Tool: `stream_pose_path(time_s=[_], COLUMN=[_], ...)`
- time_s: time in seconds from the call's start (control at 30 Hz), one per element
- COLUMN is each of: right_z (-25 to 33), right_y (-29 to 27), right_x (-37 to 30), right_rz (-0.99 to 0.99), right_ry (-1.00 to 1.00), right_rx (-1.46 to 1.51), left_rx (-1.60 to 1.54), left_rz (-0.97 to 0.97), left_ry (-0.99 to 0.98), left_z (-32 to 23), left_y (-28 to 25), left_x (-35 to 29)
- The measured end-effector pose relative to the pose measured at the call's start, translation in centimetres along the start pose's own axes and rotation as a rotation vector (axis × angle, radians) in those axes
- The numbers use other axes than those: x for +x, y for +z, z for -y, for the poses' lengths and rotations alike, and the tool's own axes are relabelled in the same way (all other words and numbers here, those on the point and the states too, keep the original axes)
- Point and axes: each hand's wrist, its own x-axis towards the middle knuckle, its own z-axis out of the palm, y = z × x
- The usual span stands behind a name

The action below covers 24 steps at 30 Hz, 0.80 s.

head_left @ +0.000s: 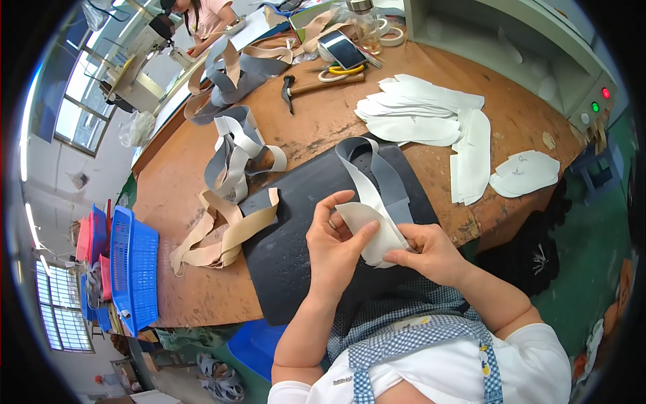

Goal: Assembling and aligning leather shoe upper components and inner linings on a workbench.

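Two pinches on pale curved piece (359, 217), by left hand (331, 248) and right hand (436, 252); possible skew from slackened grip; possible tug from looped grey-white strip (386, 176) just beyond hands.

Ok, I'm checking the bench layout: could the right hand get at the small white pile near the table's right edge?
Probably yes: the small white pile looks nearby and uncovered, though the right hand would first have to let go of the white piece.
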Motion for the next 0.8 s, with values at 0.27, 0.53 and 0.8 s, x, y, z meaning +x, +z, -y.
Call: stream_pose_path(time_s=[0.27, 0.53, 0.8], right_z=[-0.4, -0.9, -0.4], right_y=[0.7, 0.7, -0.3], right_x=[-0.2, -0.3, 0.2], right_rz=[-0.054, -0.016, 0.073], right_ry=[0.007, -0.034, 0.004], right_rx=[0.071, 0.045, 0.121], left_rx=[0.023, 0.050, 0.028], left_rz=[-0.006, -0.070, 0.022], left_ry=[0.014, 0.008, -0.086], left_z=[0.5, 0.8, 1.3], left_y=[0.0, -0.9, -1.4], left_x=[-0.3, 0.0, 1.0])
